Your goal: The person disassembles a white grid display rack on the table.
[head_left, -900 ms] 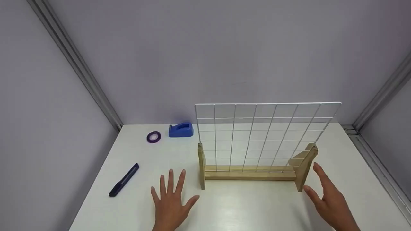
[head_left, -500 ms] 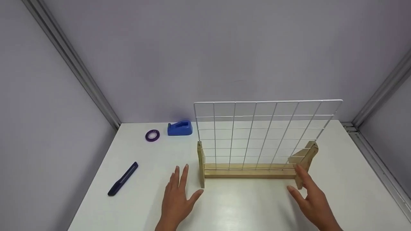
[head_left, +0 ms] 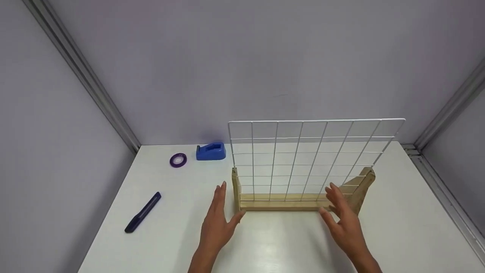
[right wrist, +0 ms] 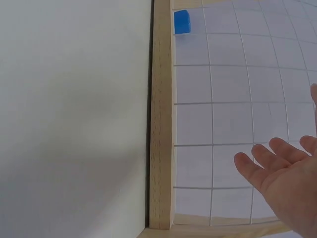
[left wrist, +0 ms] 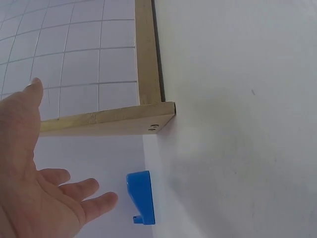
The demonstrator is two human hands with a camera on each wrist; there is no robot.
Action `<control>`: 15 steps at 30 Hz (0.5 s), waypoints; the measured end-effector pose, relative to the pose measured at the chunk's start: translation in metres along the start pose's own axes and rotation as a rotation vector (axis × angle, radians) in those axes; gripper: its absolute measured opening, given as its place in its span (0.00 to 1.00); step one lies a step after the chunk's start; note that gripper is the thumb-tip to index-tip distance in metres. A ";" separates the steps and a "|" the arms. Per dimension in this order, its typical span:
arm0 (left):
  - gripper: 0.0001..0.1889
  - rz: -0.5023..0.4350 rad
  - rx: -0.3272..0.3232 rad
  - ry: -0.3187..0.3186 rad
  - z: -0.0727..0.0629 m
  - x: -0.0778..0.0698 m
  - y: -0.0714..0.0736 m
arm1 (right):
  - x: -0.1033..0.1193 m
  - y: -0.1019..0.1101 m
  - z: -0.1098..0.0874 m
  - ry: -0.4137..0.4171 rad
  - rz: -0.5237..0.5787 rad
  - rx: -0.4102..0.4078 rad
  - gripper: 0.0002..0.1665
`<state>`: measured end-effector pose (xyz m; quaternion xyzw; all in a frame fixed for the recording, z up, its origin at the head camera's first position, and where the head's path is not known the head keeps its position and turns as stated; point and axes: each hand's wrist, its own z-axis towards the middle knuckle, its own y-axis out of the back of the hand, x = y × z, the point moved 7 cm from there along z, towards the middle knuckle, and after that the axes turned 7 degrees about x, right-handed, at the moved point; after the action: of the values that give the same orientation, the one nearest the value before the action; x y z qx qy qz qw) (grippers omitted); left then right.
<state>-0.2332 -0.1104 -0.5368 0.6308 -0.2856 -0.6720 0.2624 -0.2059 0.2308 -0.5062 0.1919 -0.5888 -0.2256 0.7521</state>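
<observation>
A white wire grid panel [head_left: 303, 151] stands tilted in a wooden frame with two side pieces and a crossbar [head_left: 280, 206]. Beside the frame's left side piece [head_left: 235, 189] is my left hand [head_left: 218, 227], fingers extended and thumb spread, holding nothing. My right hand [head_left: 344, 227] hovers in front of the frame's right end, its fingers relaxed and nothing in its grasp; it hides part of the right side piece [head_left: 362, 189]. In the right wrist view, those fingers [right wrist: 252, 171] overlap the grid.
At the back left of the white table [head_left: 265, 242] stands a blue tape dispenser [head_left: 211, 151], with a purple tape roll [head_left: 178, 160] to its left. Nearer the left edge lies a dark blue utility knife [head_left: 143, 212]. Pale walls [head_left: 265, 68] enclose the table's back and sides.
My left hand has moved forward and right, turning its palm inward. My right hand has come left from outside the frame to in front of its right end.
</observation>
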 end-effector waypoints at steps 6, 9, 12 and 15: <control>0.51 -0.067 -0.021 -0.031 0.011 -0.006 0.002 | 0.005 -0.015 0.010 -0.023 0.079 0.011 0.45; 0.50 -0.106 -0.009 -0.027 0.017 -0.008 0.002 | 0.006 -0.022 0.013 -0.032 0.100 0.018 0.45; 0.50 -0.150 0.006 -0.041 0.023 -0.010 0.003 | 0.006 -0.028 0.017 -0.034 0.121 0.024 0.46; 0.49 -0.177 0.026 -0.068 0.029 -0.012 0.003 | 0.006 -0.033 0.021 -0.032 0.146 0.021 0.48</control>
<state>-0.2612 -0.1025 -0.5255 0.6337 -0.2462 -0.7100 0.1838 -0.2288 0.1996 -0.5146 0.1529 -0.6157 -0.1670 0.7548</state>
